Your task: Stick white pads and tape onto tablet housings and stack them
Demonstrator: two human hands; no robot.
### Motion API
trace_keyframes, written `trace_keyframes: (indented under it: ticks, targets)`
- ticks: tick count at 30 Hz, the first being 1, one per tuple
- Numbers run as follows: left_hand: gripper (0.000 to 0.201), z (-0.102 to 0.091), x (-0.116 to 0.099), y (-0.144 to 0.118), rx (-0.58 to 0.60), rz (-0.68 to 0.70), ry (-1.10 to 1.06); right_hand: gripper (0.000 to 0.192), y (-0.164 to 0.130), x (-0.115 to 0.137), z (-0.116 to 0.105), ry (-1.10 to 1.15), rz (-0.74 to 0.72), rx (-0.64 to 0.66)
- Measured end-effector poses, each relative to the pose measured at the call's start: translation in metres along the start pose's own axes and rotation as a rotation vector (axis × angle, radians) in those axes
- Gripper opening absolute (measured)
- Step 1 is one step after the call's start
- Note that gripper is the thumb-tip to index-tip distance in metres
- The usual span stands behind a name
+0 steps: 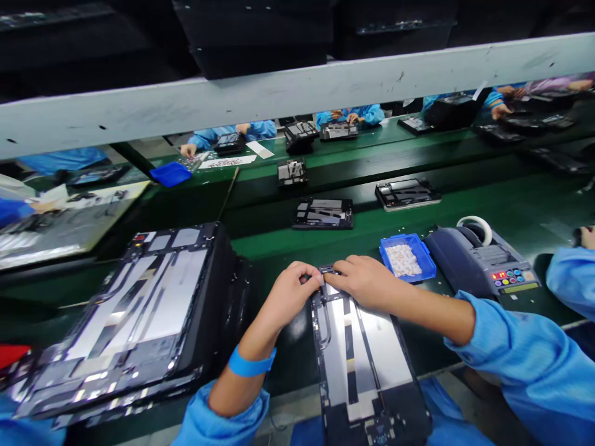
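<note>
**Inspector:** Your left hand (290, 291) sits at the far left corner of the open tablet (367, 365) in front of you. The fingers are curled in, pinching at the top edge of the frame. A blue wristband (251, 364) is on that wrist.

**Operator:** And the right?

**Inspector:** Your right hand (365, 282) lies across the same top edge, just beside the left, the fingertips of the 2 hands almost meeting. Its fingers are bent down onto a small dark part at the edge. I cannot tell whether you grip that part or only press on it.

**Operator:** Where does the tablet lie?

**Inspector:** Flat on the green bench (511, 210), back open and facing up, its long side running from you toward the belt. Its near end hangs over the bench edge toward your lap.

**Operator:** What is around it?

**Inspector:** To your left, a stack of open tablets (134, 316), tilted. To your right, just beside your right hand, a blue tray (408, 257) of small pale pieces, then a tape dispenser (481, 260) with a white roll. On the belt beyond, 2 more open units (323, 214) lie apart. Another person's blue sleeve (571, 279) shows at the far right.
</note>
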State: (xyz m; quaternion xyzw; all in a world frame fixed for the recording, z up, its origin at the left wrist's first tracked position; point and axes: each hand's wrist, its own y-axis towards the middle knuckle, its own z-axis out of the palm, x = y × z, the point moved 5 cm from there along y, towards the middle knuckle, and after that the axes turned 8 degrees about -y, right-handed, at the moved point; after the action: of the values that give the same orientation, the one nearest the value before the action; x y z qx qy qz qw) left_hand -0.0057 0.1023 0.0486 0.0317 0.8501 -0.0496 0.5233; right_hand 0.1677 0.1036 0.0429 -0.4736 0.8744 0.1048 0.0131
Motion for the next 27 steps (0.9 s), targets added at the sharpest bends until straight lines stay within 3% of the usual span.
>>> trace_keyframes:
  ticks: [15, 27]
  targets:
    - [0.017, 0.006, 0.0067, 0.0014, -0.049, 0.0, 0.092, 0.032, 0.0003, 0.0005, -0.0056, 0.011, 0.009, 0.023]
    - [0.02, 0.0054, 0.0062, 0.0042, 0.022, -0.044, 0.086, 0.033, 0.0003, 0.001, -0.007, 0.009, 0.004, 0.052]
